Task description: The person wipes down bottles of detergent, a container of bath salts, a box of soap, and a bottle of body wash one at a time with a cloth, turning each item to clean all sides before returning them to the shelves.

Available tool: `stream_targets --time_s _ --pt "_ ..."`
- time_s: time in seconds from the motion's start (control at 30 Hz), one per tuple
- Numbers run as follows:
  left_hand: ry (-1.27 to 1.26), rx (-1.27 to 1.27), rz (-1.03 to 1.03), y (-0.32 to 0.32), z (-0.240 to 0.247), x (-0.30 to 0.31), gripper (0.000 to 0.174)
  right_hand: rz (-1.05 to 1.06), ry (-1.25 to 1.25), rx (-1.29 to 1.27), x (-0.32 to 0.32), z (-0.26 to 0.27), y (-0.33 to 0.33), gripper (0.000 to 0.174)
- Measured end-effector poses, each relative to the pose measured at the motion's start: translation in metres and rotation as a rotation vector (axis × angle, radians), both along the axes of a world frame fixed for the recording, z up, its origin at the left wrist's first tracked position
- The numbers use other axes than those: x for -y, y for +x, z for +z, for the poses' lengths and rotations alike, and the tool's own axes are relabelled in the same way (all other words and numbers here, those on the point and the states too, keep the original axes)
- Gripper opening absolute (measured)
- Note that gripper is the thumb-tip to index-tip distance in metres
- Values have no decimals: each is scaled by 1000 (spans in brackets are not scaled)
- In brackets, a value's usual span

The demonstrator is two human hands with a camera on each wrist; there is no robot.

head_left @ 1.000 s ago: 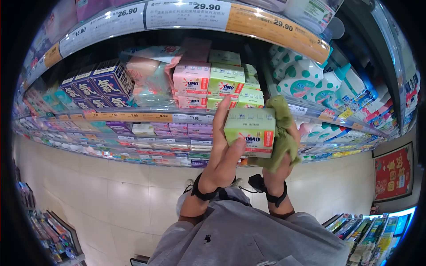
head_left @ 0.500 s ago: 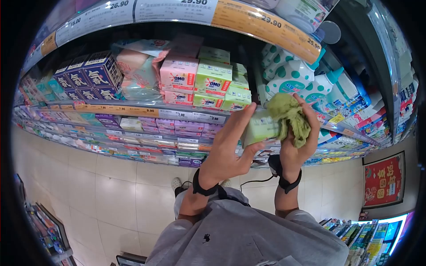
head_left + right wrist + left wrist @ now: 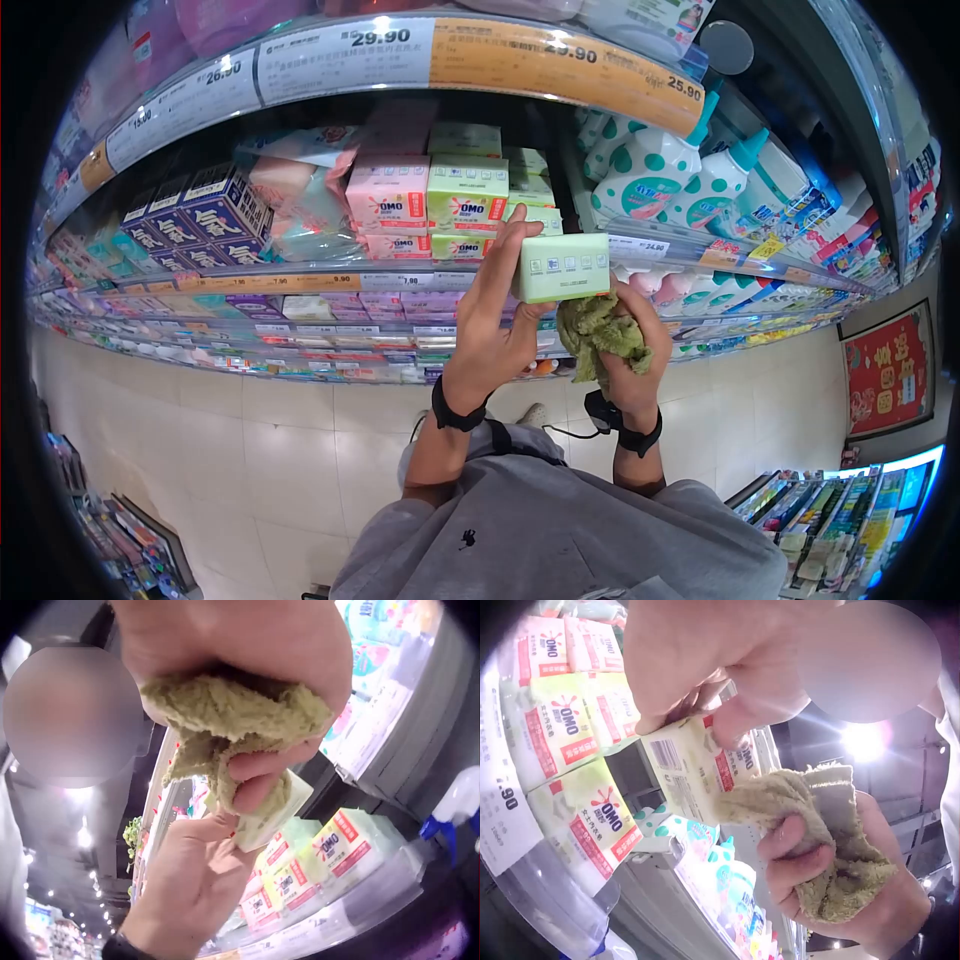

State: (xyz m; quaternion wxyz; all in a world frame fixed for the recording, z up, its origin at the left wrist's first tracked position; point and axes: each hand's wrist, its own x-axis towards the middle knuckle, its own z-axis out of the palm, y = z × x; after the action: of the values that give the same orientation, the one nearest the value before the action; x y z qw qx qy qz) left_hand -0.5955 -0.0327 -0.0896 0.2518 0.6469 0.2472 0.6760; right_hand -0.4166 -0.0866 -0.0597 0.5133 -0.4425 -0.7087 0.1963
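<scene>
The left hand [image 3: 485, 340] held a pale green box [image 3: 562, 267] up in front of the shelf [image 3: 300, 283]. Its fingers [image 3: 503, 260] were stretched up along the box's left end and its thumb was tucked under the bottom edge, so the box sat about level with a printed panel towards the head camera. The right hand [image 3: 636, 365] was just below, fingers curled tight round a bunched olive-green cloth [image 3: 597, 335]. The top of the cloth touched the underside of the box, and in the left wrist view it lay against one lower corner. Behind the held box, pink and green OMO boxes [image 3: 430, 195] stood stacked on the shelf, touching one another. Navy boxes [image 3: 215, 205] stood to their left, and white spray bottles [image 3: 650, 180] with teal spots to their right. A price strip [image 3: 560, 60] ran along the edge of the shelf above. More small packs filled the lower shelves, too small to make out.
</scene>
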Motion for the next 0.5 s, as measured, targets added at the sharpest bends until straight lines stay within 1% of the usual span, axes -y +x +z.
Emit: stream_targets --time_s 0.03,0.13,0.23,0.27,0.37,0.47,0.5 --pt "-3 -3 20 1 0 -2 66 7 2 5 -2 -2 0 59" --pt "152 -171 319 2 7 -5 60 114 -49 -166 -13 -5 -8 63" --pt "46 -299 482 6 9 6 58 177 -58 -213 -24 -14 -6 66" --pt "43 -257 453 8 8 4 60 195 -52 -250 -27 -15 -7 66" --pt "56 -97 420 16 6 -5 73 166 14 -259 -35 -21 -8 66" --pt "66 -66 501 24 1 -10 68 118 45 -174 -41 -23 -4 66" --pt "31 -41 510 27 2 -10 66 110 53 -119 -40 -19 -3 65"
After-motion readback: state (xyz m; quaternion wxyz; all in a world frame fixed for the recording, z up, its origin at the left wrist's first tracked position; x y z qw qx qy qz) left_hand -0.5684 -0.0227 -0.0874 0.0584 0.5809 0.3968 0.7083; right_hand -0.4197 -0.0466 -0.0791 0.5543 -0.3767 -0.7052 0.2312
